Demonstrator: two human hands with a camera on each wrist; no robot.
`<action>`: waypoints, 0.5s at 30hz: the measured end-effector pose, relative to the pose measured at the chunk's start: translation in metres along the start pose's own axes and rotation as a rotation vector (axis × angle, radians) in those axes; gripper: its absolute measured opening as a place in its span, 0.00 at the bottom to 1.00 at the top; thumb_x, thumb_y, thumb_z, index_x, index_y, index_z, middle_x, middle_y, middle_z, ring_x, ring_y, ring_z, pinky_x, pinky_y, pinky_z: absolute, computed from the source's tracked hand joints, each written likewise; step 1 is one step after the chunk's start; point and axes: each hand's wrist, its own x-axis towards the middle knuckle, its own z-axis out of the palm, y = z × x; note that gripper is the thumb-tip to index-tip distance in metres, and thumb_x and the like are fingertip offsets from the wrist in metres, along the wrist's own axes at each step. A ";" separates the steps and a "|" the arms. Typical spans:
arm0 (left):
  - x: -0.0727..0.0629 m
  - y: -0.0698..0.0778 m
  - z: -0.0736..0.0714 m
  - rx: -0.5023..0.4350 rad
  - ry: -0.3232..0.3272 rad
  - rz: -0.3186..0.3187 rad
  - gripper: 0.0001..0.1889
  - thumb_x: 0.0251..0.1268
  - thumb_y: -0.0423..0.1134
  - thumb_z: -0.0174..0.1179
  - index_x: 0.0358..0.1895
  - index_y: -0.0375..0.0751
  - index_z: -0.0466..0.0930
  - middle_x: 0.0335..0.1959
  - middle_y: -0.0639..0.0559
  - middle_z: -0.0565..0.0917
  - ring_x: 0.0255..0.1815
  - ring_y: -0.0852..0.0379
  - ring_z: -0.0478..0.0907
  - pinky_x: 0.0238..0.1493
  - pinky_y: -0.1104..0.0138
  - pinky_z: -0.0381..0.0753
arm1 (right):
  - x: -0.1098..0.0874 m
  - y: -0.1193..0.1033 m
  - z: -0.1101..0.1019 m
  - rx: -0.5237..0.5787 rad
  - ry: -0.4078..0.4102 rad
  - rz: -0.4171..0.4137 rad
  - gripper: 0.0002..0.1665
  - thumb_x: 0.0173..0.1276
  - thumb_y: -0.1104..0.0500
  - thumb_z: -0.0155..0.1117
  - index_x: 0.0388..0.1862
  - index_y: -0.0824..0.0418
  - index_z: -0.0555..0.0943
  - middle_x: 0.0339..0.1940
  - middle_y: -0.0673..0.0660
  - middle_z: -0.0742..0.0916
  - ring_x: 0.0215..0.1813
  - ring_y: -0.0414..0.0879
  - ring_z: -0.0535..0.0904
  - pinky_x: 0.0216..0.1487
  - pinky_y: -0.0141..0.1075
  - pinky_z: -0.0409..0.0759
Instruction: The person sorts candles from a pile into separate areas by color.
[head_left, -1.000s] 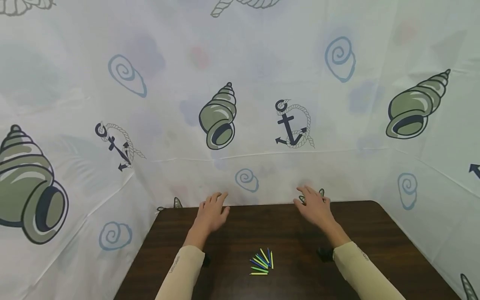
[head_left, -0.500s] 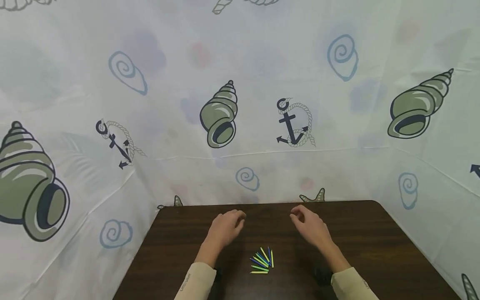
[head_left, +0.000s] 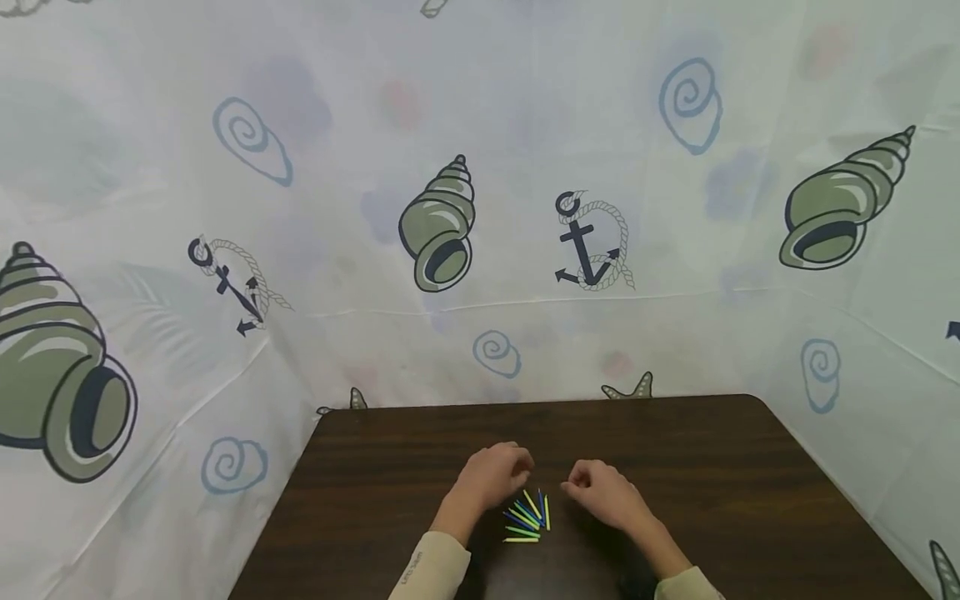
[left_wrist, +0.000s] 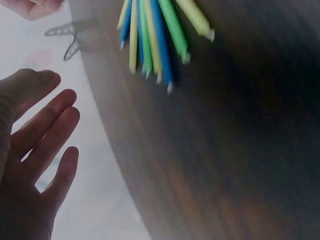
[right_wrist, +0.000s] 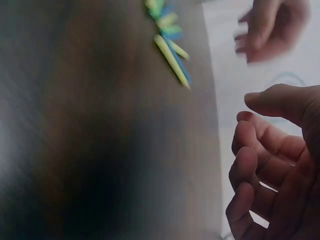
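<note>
Examining the grip first, I found both hands without a load. The left hand (head_left: 491, 477) held nothing, its fingers loosely bent and the gap from thumb to forefinger narrow; the right hand (head_left: 606, 493) was likewise unladen, its gap similarly narrow. Neither touched the slim candles (head_left: 525, 518), yellow, green and blue, which lay fanned on the dark wood-grain table (head_left: 375, 500) between the forearms. The wick tips (left_wrist: 170, 88) pointed outward (they showed clearly only from the left wrist). The left hand stood just beside the fan's far left edge; the right was near its other side.

In my judgement, sound handling called for taking an outermost candle first, lightly pinched at mid-length, with the wick left alone. The bunched inner ends were the likely trouble: a sideways drag could have disturbed neighbours. Whether those ends overlapped, I could not tell.

Beyond the table hung a pale cloth (head_left: 360, 350) printed with shells (head_left: 442, 229) and anchors (head_left: 583, 250).
</note>
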 end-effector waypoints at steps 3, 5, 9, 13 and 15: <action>0.001 0.004 0.007 -0.083 -0.052 -0.017 0.07 0.76 0.43 0.69 0.51 0.53 0.91 0.46 0.59 0.87 0.45 0.61 0.85 0.51 0.62 0.87 | -0.003 -0.001 0.011 0.016 -0.065 -0.014 0.11 0.77 0.49 0.70 0.33 0.49 0.83 0.27 0.46 0.82 0.26 0.43 0.75 0.27 0.39 0.69; 0.003 0.005 0.012 -0.104 -0.075 -0.017 0.08 0.77 0.42 0.68 0.53 0.52 0.91 0.47 0.58 0.86 0.47 0.60 0.84 0.52 0.62 0.86 | -0.005 -0.003 0.017 0.023 -0.090 -0.013 0.11 0.76 0.48 0.70 0.33 0.49 0.83 0.27 0.46 0.82 0.26 0.43 0.75 0.28 0.40 0.70; 0.004 0.004 0.020 -0.141 -0.121 -0.014 0.08 0.78 0.41 0.67 0.54 0.53 0.91 0.50 0.58 0.85 0.49 0.60 0.82 0.53 0.61 0.85 | -0.008 -0.004 0.027 0.017 -0.099 0.014 0.11 0.73 0.48 0.72 0.32 0.49 0.83 0.27 0.45 0.82 0.27 0.43 0.76 0.29 0.42 0.69; 0.005 0.004 0.024 -0.165 -0.154 -0.025 0.08 0.78 0.41 0.67 0.53 0.55 0.91 0.51 0.59 0.84 0.49 0.60 0.80 0.52 0.61 0.84 | -0.008 -0.005 0.032 -0.002 -0.101 0.042 0.13 0.74 0.45 0.71 0.31 0.49 0.82 0.27 0.46 0.82 0.27 0.44 0.75 0.30 0.44 0.67; 0.006 0.004 0.027 -0.163 -0.159 -0.033 0.08 0.77 0.41 0.68 0.53 0.56 0.91 0.52 0.58 0.84 0.50 0.59 0.79 0.52 0.60 0.84 | -0.008 -0.006 0.032 -0.013 -0.101 0.047 0.14 0.75 0.44 0.69 0.32 0.49 0.83 0.27 0.47 0.82 0.27 0.45 0.75 0.30 0.44 0.66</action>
